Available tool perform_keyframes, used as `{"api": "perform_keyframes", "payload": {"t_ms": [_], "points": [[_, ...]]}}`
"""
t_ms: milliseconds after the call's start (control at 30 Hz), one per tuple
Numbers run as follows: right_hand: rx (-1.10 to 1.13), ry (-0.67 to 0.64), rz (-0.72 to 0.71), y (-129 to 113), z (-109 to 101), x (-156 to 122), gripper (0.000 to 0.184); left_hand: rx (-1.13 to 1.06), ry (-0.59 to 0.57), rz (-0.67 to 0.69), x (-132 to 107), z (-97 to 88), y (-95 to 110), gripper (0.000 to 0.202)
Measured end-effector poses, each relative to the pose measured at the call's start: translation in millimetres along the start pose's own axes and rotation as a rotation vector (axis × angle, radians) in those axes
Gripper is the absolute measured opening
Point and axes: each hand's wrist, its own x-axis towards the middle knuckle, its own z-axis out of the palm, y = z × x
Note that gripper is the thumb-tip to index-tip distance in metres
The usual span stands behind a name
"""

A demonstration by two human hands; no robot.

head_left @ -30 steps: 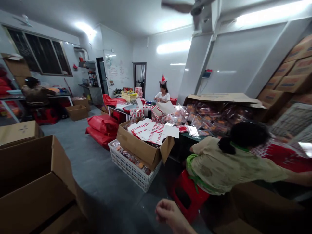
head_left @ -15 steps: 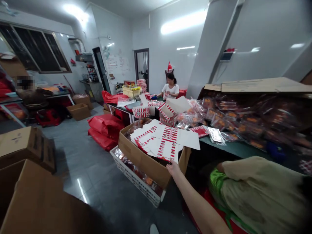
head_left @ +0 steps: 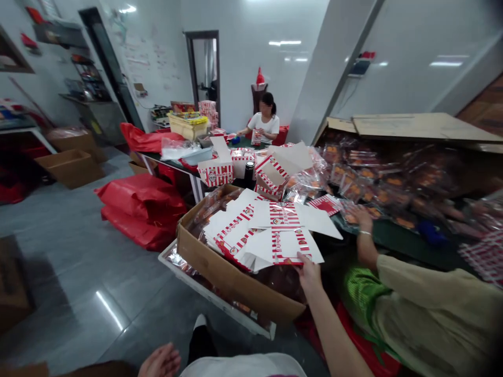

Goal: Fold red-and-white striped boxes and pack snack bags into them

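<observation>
Likely packing workshop: flat cartons (head_left: 271, 230), wrapped snacks (head_left: 365, 178).

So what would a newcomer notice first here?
The red-and-white striped flat cartons fanned over the cardboard box at centre, the right hand touching their near edge. Then red bags on the floor at left and wrapped snack packets heaped on the table at right.

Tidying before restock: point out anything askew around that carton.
The striped box blanks are fanned loosely, several overhanging the rim of the cardboard carton instead of lying stacked. The carton sits crookedly on a white crate. The right hand touches the nearest blank.
</observation>
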Motion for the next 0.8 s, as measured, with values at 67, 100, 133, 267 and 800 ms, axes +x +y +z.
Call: {"api": "perform_keyframes", "payload": {"t_ms": [67, 100, 133, 267, 800], "points": [[0.045, 0.016, -0.055, -16, 10, -9, 0.046, -0.056, -0.118, 0.010, 35, 5.5, 50, 0.020], [0.076, 0.023, -0.070, -23, 15, -15, 0.045, -0.061, -0.183, 0.023, 50, 11.6, 76, 0.023], [0.108, 0.030, -0.078, -29, 20, -23, 0.044, -0.045, -0.248, 0.036, 62, 19.7, 102, 0.026], [0.165, 0.058, -0.104, -32, 40, -61, 0.039, 0.023, -0.558, 0.053, 80, 68.5, 188, 0.033], [-0.093, -0.113, 0.217, 2, -7, -109, 0.052, -0.143, -0.726, -0.118, 114, 208.7, 268, 0.056]]}}
